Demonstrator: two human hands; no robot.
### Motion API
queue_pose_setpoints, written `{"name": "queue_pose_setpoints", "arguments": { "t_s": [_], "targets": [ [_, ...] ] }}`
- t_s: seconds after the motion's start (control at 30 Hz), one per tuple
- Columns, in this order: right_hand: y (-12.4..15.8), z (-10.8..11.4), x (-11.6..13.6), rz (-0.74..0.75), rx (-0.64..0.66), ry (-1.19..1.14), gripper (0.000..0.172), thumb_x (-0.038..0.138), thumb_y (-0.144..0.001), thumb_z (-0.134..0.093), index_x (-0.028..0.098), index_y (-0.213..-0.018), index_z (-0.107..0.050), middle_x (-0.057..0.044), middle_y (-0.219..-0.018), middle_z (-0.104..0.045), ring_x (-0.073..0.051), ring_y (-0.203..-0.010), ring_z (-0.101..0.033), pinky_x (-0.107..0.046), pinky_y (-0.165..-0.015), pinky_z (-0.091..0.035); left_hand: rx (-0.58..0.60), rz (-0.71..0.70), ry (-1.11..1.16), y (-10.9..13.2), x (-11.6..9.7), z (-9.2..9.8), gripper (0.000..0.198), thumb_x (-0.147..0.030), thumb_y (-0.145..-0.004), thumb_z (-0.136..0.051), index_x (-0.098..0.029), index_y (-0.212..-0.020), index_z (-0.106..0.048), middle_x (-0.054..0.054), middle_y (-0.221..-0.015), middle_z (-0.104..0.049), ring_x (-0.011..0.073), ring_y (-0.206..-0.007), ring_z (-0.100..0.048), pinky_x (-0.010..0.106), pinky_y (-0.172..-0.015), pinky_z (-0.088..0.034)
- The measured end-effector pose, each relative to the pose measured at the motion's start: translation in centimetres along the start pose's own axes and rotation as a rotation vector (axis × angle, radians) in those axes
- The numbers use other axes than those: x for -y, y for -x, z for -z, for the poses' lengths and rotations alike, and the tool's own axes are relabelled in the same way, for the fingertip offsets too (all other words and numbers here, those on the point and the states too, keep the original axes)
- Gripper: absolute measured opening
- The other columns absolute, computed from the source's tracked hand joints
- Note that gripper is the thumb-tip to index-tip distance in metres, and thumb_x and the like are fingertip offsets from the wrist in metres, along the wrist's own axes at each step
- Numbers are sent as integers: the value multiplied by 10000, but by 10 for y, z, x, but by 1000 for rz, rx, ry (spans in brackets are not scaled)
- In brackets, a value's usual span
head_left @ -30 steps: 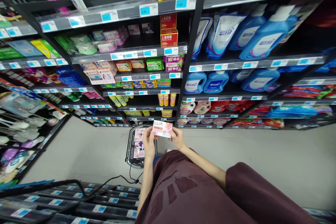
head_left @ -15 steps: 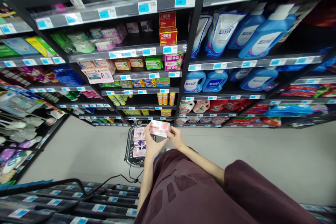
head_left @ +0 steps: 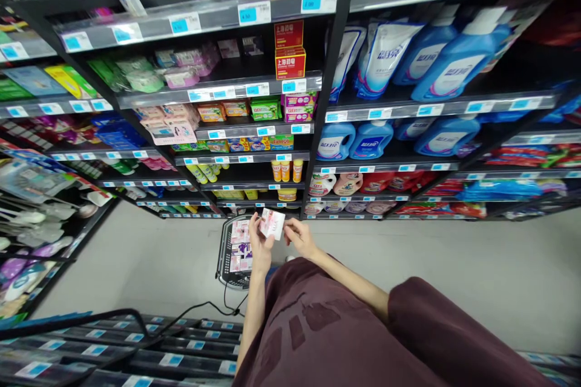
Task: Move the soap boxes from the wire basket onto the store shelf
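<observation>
A small white and pink soap box (head_left: 272, 224) is tilted in my left hand (head_left: 259, 249), whose fingers and thumb grip its left side and lower edge. My right hand (head_left: 300, 238) is just right of the box, fingers loosely bent and a bit apart; it seems to hold nothing. Below and left of my hands, a dark shopping basket (head_left: 221, 254) on the floor contains several pink, white and purple boxes (head_left: 240, 249). My left forearm and the held box hide part of its right side.
Ahead stand shelves with red soap boxes (head_left: 290, 65), wrapped soap bars (head_left: 266, 109) and blue detergent bottles (head_left: 458, 60). Price tags line the shelf edges. A black rack (head_left: 181, 344) with price labels is close behind me. Grey floor (head_left: 431, 260) stretches right. A black cable (head_left: 200, 307) runs near the basket.
The soap box has turned in my left hand, from its wide rose-printed face to a different, narrower-looking side. My right hand has come off its right end.
</observation>
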State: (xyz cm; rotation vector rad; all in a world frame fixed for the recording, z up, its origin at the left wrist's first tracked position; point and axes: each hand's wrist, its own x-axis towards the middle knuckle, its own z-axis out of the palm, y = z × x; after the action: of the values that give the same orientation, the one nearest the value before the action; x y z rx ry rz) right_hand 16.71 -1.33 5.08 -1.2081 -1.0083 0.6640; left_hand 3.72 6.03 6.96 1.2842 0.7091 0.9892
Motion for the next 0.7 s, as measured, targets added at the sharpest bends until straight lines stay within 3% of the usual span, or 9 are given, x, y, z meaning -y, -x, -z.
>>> {"name": "queue_pose_setpoints", "arguments": {
  "t_s": [0.1,0.27,0.43,0.6,0.7],
  "targets": [
    [-1,-2,-3,26,-14,39,302,438,-940,-612,198,-1124,-618,67,-558,-614,-115,-464,-566,-250,-551,-485,29,104,298,1,-3,-3,749,-639,-781,-595,-243,-1411,-510,141,-1282,-640,353,-1181,-626,480,-928,-545],
    [-1,-3,-6,65,-46,103,654,381,-819,-763,202,-1399,-519,78,-584,-626,-113,-491,-541,-250,-563,-502,9,239,561,0,-16,-8,812,-782,-771,-450,-214,-1325,-624,151,-1161,-720,396,-1094,-672,529,-896,-530],
    [1,-4,-10,81,-9,158,761,402,-769,-814,221,-1447,-519,62,-625,-645,-105,-500,-522,-236,-548,-503,0,288,593,-2,-19,-6,840,-838,-758,-429,-228,-1291,-651,145,-1161,-722,377,-1114,-653,510,-911,-513],
    [2,-1,-16,79,-24,209,734,414,-773,-799,217,-1435,-552,37,-681,-658,-104,-531,-516,-236,-568,-514,0,323,612,-1,-19,-8,719,-763,-810,-447,-244,-1260,-658,123,-1162,-727,360,-1144,-639,496,-937,-494],
    [1,0,-16,103,-37,191,684,398,-800,-771,207,-1425,-569,42,-655,-639,-103,-533,-500,-238,-574,-510,75,370,636,-1,-22,-10,715,-733,-795,-477,-207,-1239,-673,141,-1093,-744,374,-1110,-654,494,-910,-505]
  ]
}}
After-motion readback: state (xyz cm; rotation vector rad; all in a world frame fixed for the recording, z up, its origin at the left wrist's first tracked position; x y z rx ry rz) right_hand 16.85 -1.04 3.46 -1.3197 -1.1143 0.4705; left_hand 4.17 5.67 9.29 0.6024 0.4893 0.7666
